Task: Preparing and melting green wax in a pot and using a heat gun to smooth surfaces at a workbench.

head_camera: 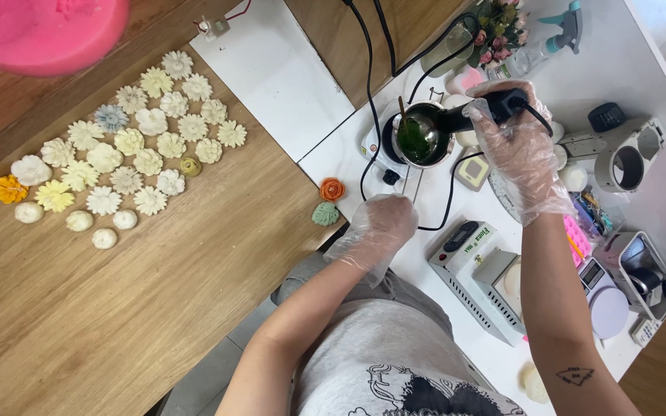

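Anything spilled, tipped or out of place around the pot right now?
Nothing spilled. The small metal pot of green liquid sits upright on its white burner, right hand on the black handle. Only oddity: black cables trail across the worktop close to it.

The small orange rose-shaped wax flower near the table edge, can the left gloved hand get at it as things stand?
Probably yes. The left gloved hand rests on the white tabletop close beside the small orange rose-shaped wax flower, holding nothing visible, with only bare surface between them. The green leaf-shaped wax piece sits nearby but off that path.
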